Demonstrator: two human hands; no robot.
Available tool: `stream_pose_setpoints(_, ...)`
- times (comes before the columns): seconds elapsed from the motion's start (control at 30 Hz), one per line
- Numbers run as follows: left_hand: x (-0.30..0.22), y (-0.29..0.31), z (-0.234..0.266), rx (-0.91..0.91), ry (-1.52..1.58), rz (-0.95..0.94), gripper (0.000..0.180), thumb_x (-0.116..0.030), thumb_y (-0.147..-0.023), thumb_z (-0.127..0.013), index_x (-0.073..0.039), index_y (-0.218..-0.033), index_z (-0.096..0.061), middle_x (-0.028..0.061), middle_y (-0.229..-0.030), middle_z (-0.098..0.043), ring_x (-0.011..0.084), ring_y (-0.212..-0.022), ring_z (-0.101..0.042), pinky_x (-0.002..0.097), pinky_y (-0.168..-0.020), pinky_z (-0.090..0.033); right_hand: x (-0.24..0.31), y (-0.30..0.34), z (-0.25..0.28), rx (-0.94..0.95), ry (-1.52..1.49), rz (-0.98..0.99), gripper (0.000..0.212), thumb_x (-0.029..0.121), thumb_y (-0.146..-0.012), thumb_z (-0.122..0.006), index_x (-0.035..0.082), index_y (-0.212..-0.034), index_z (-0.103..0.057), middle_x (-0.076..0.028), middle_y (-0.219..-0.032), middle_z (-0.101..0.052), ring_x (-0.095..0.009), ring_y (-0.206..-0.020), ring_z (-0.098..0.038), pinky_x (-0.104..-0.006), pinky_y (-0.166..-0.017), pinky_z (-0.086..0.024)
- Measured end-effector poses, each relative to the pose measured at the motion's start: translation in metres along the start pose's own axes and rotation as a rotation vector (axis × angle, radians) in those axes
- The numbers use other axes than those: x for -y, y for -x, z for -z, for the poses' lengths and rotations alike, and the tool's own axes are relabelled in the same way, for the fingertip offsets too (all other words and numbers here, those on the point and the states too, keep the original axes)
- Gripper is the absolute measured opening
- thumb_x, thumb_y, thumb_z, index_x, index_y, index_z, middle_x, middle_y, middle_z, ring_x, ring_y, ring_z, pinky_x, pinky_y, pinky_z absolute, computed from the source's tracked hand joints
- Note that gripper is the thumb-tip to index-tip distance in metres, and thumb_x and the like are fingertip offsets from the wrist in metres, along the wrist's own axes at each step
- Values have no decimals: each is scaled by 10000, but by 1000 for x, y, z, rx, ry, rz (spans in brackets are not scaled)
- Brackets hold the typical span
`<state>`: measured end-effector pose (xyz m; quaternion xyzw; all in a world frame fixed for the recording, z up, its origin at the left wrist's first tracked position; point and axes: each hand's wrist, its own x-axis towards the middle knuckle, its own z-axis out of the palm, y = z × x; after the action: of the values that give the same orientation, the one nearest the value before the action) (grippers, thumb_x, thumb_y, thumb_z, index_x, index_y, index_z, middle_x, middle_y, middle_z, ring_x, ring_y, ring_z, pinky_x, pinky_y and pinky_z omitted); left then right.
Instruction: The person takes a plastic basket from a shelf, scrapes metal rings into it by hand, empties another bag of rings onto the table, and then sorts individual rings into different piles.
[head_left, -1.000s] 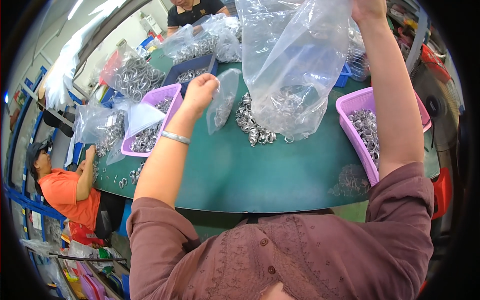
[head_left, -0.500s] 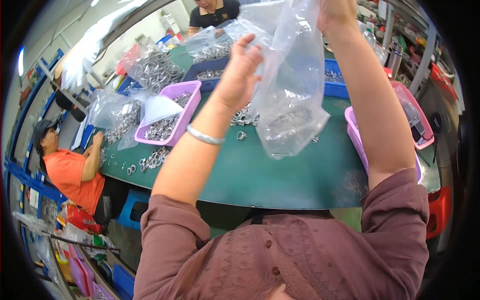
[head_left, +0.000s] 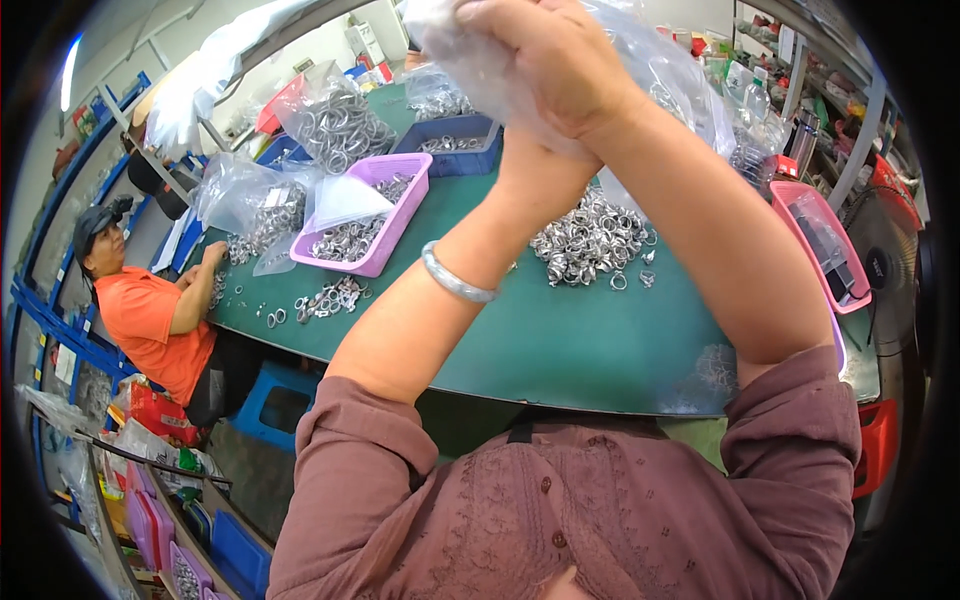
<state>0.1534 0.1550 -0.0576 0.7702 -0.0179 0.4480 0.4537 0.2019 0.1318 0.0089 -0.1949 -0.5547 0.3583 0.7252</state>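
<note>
Raised at the top centre, my right hand [head_left: 565, 65] is closed on a crumpled clear plastic bag [head_left: 465, 70]. My left hand [head_left: 545, 165], with a pale bangle [head_left: 455, 275] on its forearm, reaches up against the right one. Its fingers are hidden behind the right hand and the plastic. Below both hands, a heap of small silver metal rings [head_left: 590, 240] lies on the green table [head_left: 540, 340], with a few loose rings at its near edge.
To the left stand a purple basket [head_left: 375, 265] of metal parts, a blue bin [head_left: 485, 150] and a bag of larger rings [head_left: 345, 125]. A pink basket [head_left: 855, 300] is at the right. A co-worker in orange [head_left: 150, 310] sits at the table's left side.
My hands were apart with the bag hanging between them; now they are together and the bag is bunched up high. The ring heap behind the bag has come into view.
</note>
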Motion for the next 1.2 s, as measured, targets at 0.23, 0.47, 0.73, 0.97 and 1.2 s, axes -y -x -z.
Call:
stream_pose_setpoints(0.23, 11, 11, 44, 240, 166, -121, 472, -105, -781, -696, -21, -1205, -505, 51, -1106, -578, 171, -1079, -527, 321, -937, -406, -15, -19, 1, 233, 124, 4, 190, 82, -777, -564, 2, -936, -630, -51, -816, -630, -113, -749, -573, -241, -689, -466)
stream_pose_setpoints(0.47, 54, -27, 67, -237, 529, 106, 341, -38, -898, -470, -48, -1238, -446, 78, -1157, -553, 219, -1044, -566, 415, -788, -518, -14, -35, 22, 364, 790, 148, 302, 89, -747, -578, -7, -1028, -634, -92, -959, -663, -137, -916, -588, -269, -836, -460)
stream_pose_setpoints(0.73, 191, -50, 209, -902, 633, 373, 400, -42, -911, -393, -35, -1311, -373, 178, -1311, -425, 364, -1181, -463, 541, -916, -474, -48, -1, 179, 127, 1162, -367, 285, 89, -819, -567, 5, -1087, -620, -63, -980, -656, -137, -929, -595, -283, -848, -470)
stream_pose_setpoints(0.97, 271, 4, 239, -1076, 678, 780, 564, -241, -947, -469, 68, -1367, -255, 303, -1357, -321, 417, -1242, -392, 520, -974, -433, -134, 64, 241, 231, 1486, -884, 752, 667, -770, -544, 203, -1355, -457, -226, -1383, -392, -375, -1291, -376, -458, -1051, -331)
stream_pose_setpoints(1.2, 226, 10, 202, -586, 427, 1056, 686, -354, -880, -607, 84, -1332, -333, 315, -1222, -481, 371, -1081, -554, 391, -875, -519, -129, 83, 203, 305, 1705, -1014, 626, 581, -808, -511, 280, -1354, -460, -99, -1374, -423, -326, -1270, -393, -470, -1031, -340)
